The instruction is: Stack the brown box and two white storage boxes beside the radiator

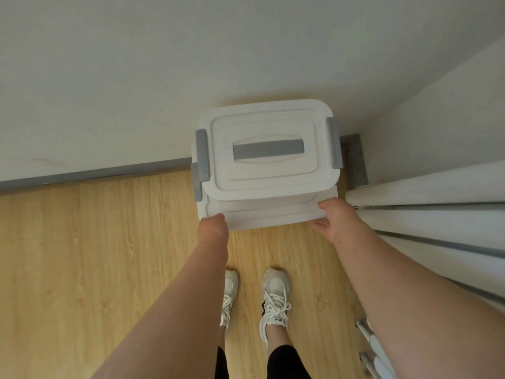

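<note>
Two white storage boxes stand stacked in the corner against the wall. The upper white box (266,173) has a grey lid handle (267,149) and grey side clips. The lower white box (269,218) juts out toward me beneath it. My left hand (213,228) grips the lower box's front left corner, fingers curled under its rim. My right hand (332,220) holds the front right corner, thumb on top. No brown box shows; whatever lies under the stack is hidden.
The white radiator (437,187) runs along the right, close to my right hand. A grey baseboard (82,177) lines the wall above the wooden floor (82,269). My white shoes (274,296) stand just behind the boxes. A white and grey object (369,343) lies at the lower right.
</note>
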Available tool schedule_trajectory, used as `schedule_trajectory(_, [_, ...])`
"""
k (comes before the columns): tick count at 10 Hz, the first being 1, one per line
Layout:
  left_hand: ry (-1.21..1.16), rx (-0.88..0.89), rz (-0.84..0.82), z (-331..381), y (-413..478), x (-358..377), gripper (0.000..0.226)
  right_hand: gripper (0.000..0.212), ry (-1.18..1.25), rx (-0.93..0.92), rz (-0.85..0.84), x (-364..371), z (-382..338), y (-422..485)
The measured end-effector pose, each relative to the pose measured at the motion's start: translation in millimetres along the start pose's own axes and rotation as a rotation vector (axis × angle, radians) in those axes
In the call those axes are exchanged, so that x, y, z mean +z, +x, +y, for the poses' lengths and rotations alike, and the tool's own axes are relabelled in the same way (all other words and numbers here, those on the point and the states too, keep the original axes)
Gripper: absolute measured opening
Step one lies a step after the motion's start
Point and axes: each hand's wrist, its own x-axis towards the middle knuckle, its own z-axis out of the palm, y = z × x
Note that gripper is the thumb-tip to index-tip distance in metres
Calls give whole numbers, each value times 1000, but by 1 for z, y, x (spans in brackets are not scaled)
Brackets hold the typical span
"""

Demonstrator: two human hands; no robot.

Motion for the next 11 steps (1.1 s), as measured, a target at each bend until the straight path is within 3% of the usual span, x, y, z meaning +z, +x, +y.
schedule_trajectory(2, [-19,29,-28,-4,1,1,12,26,-4,-36,64,1,6,0])
schedule_trajectory(3, [-12,30,-57,-6,3,-3,30,25,-52,-69,95,1,12,4])
schedule_trajectory(5, [39,16,-68,-4,2,-9,32,35,-81,-89,11,-1,16,0])
schedule_trajectory(7, [127,152,-142,0,-3,-9,25,34,-272,-140,45,2,8,-13])
schedule_trajectory(8, [290,200,-156,2,-8,-12,27,36,-330,-151,50,4,6,-21])
schedule_trajectory(9, [540,344,-51,11,-29,-21,43,29,-363,-178,49,2,8,-27])
schedule_trajectory(10, [629,312,-88,12,-45,-26,41,22,-502,-255,55,-3,12,-36])
schedule_trajectory(11, [541,276,-138,5,-70,-34,40,16,-743,-358,56,-10,20,-51])
